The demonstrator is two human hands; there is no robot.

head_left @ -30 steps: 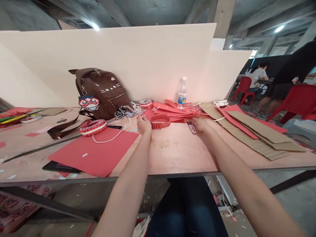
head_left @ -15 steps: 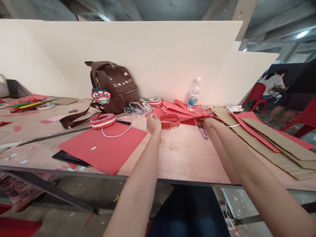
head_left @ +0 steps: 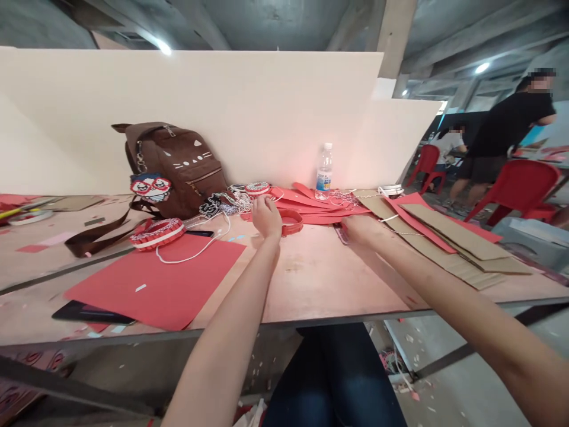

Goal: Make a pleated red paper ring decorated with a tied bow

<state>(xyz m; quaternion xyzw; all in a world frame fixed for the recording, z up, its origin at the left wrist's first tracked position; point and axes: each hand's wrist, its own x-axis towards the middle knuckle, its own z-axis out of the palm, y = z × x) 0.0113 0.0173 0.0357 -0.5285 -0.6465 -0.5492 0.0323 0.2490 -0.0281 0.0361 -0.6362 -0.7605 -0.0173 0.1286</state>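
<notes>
My left hand [head_left: 267, 218] is closed beside a red ring-shaped band [head_left: 292, 222], which stands on the wooden table [head_left: 306, 284]; what its fingers hold, if anything, is hidden. At the front edge of a pile of red paper sheets [head_left: 311, 204], my right hand [head_left: 355, 229] reaches down over a small cutter [head_left: 341, 233]. Its fingertips are too hidden to tell whether they grip the cutter. Left of my arms lies a large red sheet [head_left: 164, 284], with a red-and-white round piece [head_left: 157, 235] and white cord at its back edge.
A brown backpack [head_left: 178, 169] leans on the white panel [head_left: 249, 112], with tangled cord beside it. A water bottle [head_left: 324, 172] stands behind the red sheets. Cardboard strips [head_left: 462, 237] lie at the right. Two people and red chairs [head_left: 518, 187] are in the background.
The view has turned to the right. My right hand has moved from the red sheets' edge onto the cutter. My left hand remains beside the red band, covering a little of it.
</notes>
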